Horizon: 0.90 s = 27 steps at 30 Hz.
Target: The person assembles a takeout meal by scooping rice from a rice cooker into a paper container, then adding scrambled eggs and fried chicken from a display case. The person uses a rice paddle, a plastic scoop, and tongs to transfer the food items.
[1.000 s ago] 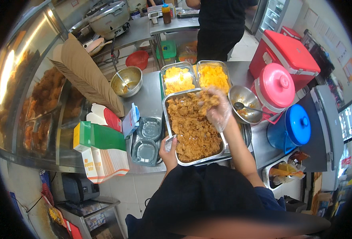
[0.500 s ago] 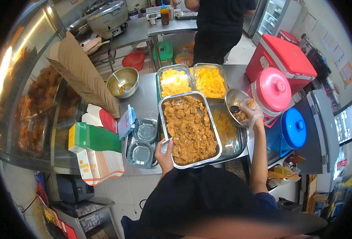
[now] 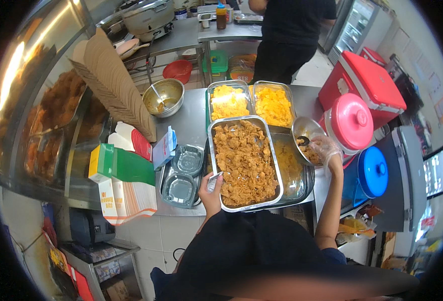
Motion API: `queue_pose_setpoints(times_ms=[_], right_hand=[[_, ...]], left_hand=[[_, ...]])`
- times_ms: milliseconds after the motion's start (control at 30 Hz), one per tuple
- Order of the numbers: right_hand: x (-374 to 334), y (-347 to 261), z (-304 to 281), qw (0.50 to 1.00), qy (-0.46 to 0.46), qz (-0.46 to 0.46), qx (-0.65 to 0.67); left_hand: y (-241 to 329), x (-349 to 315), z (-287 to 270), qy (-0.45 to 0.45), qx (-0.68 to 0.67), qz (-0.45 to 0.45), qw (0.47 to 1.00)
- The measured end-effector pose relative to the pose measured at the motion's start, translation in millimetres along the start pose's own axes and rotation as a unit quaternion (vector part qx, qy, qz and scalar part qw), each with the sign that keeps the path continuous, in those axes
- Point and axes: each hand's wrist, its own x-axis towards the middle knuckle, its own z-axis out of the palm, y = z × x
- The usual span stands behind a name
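Observation:
A rectangular metal tray (image 3: 276,173) full of brown battered meat pieces (image 3: 245,163) lies in front of me. My left hand (image 3: 211,196) is closed on its near left edge, beside a small whitish, crumpled-looking piece I cannot identify. My right hand (image 3: 327,150), in a clear plastic glove, reaches into a metal bowl (image 3: 300,129) right of the tray. Its fingers curl down among brown pieces in the bowl; what they grip is hidden. A dark spoon-like utensil (image 3: 304,141) rests in that bowl. Under and right of the tray sits a clear-covered container (image 3: 291,175).
Two containers of yellow food (image 3: 230,102) stand behind the tray. To the left are black plastic containers (image 3: 180,189), green-and-white boxes (image 3: 131,168), stacked cardboard (image 3: 113,83) and another bowl (image 3: 173,108). Pink (image 3: 351,120) and blue (image 3: 373,173) lidded buckets stand right. A person (image 3: 294,35) stands beyond.
My right hand has moved lower and deeper into the bowl, with its fingers lower among the pieces. My left hand stays at the tray's edge. The view has shifted slightly.

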Motion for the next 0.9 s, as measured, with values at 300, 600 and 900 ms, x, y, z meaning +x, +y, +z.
queue_pose_setpoints(times_ms=[300, 600, 900], right_hand=[[7.6, 2.8, 4.6, 0.996, 0.041, 0.014, -0.071], [9.4, -24.4, -0.4, 0.974, 0.006, 0.104, -0.202], [8.9, -93.3, 13.9, 0.979, 0.149, -0.005, -0.137]], left_hand=[[4.7, 0.2, -1.7, -0.006, -0.012, -0.009, 1.0], [2.2, 0.8, -2.8, -0.013, -0.005, -0.049, 0.999], [2.4, -2.1, -3.1, -0.027, -0.028, -0.011, 0.999]])
